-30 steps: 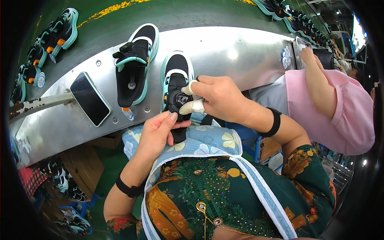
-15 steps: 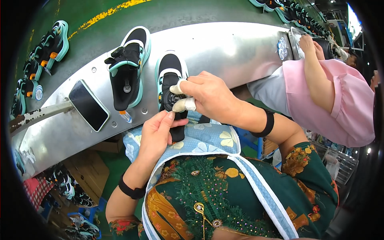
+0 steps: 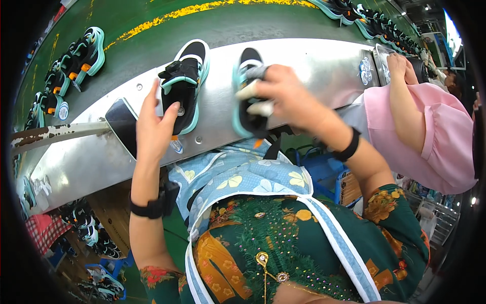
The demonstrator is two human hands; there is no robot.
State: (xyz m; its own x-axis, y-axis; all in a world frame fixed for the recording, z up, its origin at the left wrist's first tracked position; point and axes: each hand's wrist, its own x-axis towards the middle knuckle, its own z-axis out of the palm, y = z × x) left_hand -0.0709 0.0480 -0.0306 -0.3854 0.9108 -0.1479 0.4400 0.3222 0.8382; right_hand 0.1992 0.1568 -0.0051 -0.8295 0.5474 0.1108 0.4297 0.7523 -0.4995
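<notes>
Your left hand (image 3: pixel 154 124) spreads open, contact unclear, at the heel of a black-and-turquoise fabric shoe (image 3: pixel 188 87) on the silver metal bench (image 3: pixel 319 71). Your right hand (image 3: pixel 283 96) grips a matching shoe (image 3: pixel 245 115) over the bench; both toes point away, probably so openings face you.

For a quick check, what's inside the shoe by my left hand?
The shoe shows a round label on its dark insole; the toe interior is covered by the tongue.

Upper centre: right hand (image 3: pixel 286 93) grips blurred black-and-teal shoe (image 3: pixel 248 121); left hand (image 3: pixel 154 125), fingers spread, at second shoe (image 3: pixel 190 99) on metal bench (image 3: pixel 314 66). Phone (image 3: pixel 120 121) left, partly hidden.
</notes>
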